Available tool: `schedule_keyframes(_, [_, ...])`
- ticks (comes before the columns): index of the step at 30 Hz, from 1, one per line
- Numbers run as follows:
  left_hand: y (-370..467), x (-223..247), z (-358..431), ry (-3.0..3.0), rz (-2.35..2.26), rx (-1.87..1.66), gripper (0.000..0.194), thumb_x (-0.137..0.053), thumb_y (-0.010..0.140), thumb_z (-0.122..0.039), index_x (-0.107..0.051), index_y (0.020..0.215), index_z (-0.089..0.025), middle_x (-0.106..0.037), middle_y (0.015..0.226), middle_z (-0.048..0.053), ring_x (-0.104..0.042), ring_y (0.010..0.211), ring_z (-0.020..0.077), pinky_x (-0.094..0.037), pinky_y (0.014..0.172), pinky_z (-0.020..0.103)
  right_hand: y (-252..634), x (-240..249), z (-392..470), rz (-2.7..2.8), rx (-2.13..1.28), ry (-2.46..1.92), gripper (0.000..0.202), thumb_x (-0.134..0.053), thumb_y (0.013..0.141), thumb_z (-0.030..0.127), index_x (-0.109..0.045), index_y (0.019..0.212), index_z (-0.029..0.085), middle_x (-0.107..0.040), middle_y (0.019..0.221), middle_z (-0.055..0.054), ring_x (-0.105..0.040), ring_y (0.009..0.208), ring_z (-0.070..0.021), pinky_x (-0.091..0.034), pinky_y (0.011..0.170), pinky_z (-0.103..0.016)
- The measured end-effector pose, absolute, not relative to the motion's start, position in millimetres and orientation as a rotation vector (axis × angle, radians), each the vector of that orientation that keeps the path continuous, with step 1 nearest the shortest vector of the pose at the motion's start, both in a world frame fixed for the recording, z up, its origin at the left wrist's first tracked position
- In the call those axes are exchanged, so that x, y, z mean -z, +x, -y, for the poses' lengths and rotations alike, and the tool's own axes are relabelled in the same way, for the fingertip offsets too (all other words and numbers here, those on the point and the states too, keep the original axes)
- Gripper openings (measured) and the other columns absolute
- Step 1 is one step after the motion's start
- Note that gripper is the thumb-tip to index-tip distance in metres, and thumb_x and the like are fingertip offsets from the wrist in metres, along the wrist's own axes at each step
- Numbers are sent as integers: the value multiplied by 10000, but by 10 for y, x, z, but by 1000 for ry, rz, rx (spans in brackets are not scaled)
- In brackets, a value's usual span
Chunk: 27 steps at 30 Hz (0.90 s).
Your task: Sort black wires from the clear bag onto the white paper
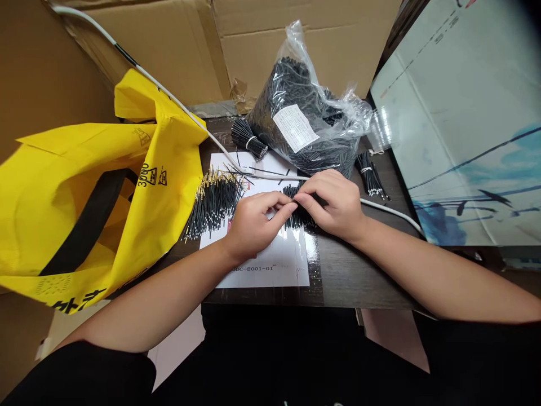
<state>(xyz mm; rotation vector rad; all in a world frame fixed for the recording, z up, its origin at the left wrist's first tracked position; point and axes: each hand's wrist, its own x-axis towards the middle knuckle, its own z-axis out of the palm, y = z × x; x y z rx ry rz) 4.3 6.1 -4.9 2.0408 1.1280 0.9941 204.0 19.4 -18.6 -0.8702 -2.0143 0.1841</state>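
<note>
My left hand (258,221) and my right hand (332,204) meet at the fingertips above a printed white sheet (291,276). Both are pinched closed; what lies between the fingertips is too small to make out. Just under and behind them is a pile of short black wires (291,219), partly hidden by my right hand. Left of my left hand, a larger pile of black wires with gold-coloured ends (216,203) overlaps the sheet's edge. A few loose black pieces lie on the sheet's upper part.
A clear bag of black wires (313,113) stands at the back between two tied bundles (249,138) (371,175). A white cable (181,107) crosses behind my hands. A yellow bag (169,169) is at left, a pale printed panel (473,113) at right, cardboard (296,22) behind.
</note>
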Motion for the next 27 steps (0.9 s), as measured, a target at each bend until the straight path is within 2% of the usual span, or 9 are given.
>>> schedule_keyframes(5, [49, 61, -56, 1850, -1049, -934, 190, -645, 949, -314, -725, 875, -158, -757, 745, 14, -682, 684, 109, -516, 689, 228, 2042, 179, -184, 2012, -95, -844, 93, -638, 955, 243, -723, 959, 206, -753, 852, -27, -686, 785, -157, -488, 798, -334])
schedule_keyframes(10, [50, 72, -56, 1662, -1000, -885, 216, -623, 964, -340, -710, 920, -147, -784, 825, 53, -730, 764, 135, -556, 754, 250, 2043, 190, -171, 2058, -15, -852, 222, -628, 953, 244, -736, 1144, 209, -782, 957, -41, -706, 841, -168, -498, 827, -351])
schedule_keyframes(14, [55, 58, -56, 1579, -961, -894, 191, -637, 950, -315, -699, 903, -141, -780, 832, 62, -734, 776, 139, -572, 779, 257, 2040, 187, -157, 2088, 6, -851, 283, -623, 946, 234, -720, 1211, 210, -782, 1013, -49, -703, 869, -181, -495, 841, -367])
schedule_keyframes(17, [61, 44, -57, 1557, -979, -892, 191, -640, 945, -318, -694, 896, -141, -777, 802, 58, -727, 749, 138, -569, 761, 259, 2032, 178, -153, 2073, -8, -852, 283, -625, 944, 214, -716, 1211, 212, -780, 1035, -52, -707, 889, -182, -493, 851, -370])
schedule_keyframes(23, [66, 35, -60, 1558, -1005, -900, 197, -622, 954, -320, -694, 911, -142, -762, 759, 44, -702, 711, 126, -543, 723, 256, 2033, 172, -165, 2017, -42, -884, 174, -628, 944, 175, -732, 1079, 208, -779, 969, -39, -711, 869, -162, -483, 830, -352])
schedule_keyframes(27, [55, 23, -56, 1564, -1016, -887, 187, -634, 944, -313, -694, 889, -145, -762, 764, 45, -696, 707, 127, -537, 713, 258, 2044, 166, -168, 2047, -13, -854, 184, -647, 928, 186, -724, 1092, 223, -778, 972, -25, -700, 863, -161, -485, 834, -357])
